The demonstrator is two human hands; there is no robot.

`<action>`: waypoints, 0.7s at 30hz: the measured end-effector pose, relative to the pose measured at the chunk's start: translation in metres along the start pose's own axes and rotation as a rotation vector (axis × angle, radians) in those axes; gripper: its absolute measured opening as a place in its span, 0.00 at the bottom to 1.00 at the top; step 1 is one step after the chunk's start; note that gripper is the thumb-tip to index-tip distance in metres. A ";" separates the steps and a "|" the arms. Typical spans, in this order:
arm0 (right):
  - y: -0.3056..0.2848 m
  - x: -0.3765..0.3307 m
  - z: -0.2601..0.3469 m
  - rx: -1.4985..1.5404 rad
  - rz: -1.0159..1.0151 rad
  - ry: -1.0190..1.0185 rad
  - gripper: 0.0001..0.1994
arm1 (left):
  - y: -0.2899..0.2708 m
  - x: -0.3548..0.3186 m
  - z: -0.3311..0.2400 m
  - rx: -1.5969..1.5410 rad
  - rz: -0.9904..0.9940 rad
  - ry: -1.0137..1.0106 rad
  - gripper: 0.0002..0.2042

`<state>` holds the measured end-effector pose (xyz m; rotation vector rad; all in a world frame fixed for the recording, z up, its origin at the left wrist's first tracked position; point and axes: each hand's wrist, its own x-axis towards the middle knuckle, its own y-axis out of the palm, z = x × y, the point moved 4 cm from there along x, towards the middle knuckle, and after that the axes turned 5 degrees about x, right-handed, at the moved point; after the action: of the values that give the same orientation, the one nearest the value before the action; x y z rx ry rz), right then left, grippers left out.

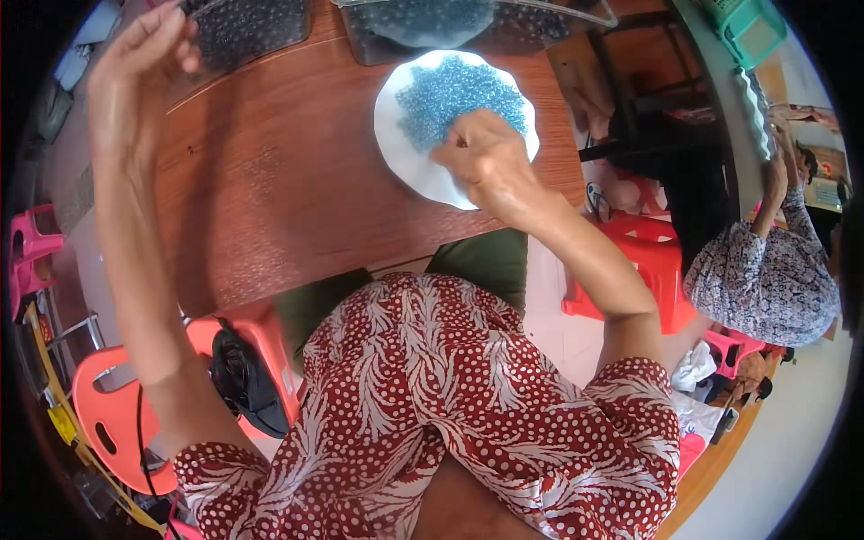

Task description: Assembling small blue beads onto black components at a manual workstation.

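The brown wooden worktop [297,180] is the largest thing in reach; its near edge runs just in front of the person's lap, so both arms can work over it without leaning far. Toward its far edge two dark, shallow trays are set, one to the left [252,36] and one [540,31] farther right, both cut by the top of the view; lying out there, they probably leave the nearer part free for the arms. The white scalloped plate [393,144] lies flat close to the right edge, not far from the near right corner, likely put there because the right arm gets to it with an easy bend. Its raised rim seems suited to keeping loose pieces from rolling off. The left hand [148,45] is lifted high above the far left part of the worktop, touching nothing on it, its fingers curled and the thumb bent toward them; whether something thin is pinched there I cannot tell. The right hand [490,162] hangs over the plate, fingers drawn together and pointing at the bare white part, a shape that suits fine handling, though what they grip, if anything, is hidden. Smallest are the blue beads [459,90], heaped on the plate's far half, spread thin enough, I judge, for single ones to be reached.
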<state>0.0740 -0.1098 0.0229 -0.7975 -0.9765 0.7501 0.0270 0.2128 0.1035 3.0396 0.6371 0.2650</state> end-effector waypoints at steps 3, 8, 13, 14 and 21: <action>0.006 0.002 -0.004 -0.049 0.043 -0.001 0.10 | -0.007 0.030 -0.002 0.222 -0.146 0.001 0.14; 0.003 -0.001 -0.015 0.041 0.034 0.060 0.08 | -0.048 0.106 0.022 0.637 -0.061 0.072 0.13; -0.010 -0.002 -0.014 0.328 -0.045 0.255 0.05 | -0.010 0.113 0.015 0.592 -0.090 0.465 0.06; -0.012 -0.002 -0.012 0.329 -0.047 0.253 0.05 | 0.000 0.108 0.010 1.074 -0.052 0.816 0.05; -0.012 -0.013 -0.022 0.861 -0.163 0.703 0.03 | 0.046 0.033 -0.012 0.942 -0.292 0.826 0.11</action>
<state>0.0919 -0.1317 0.0204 -0.1720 -0.0369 0.5957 0.0730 0.1835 0.1235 3.4475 1.6081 1.6727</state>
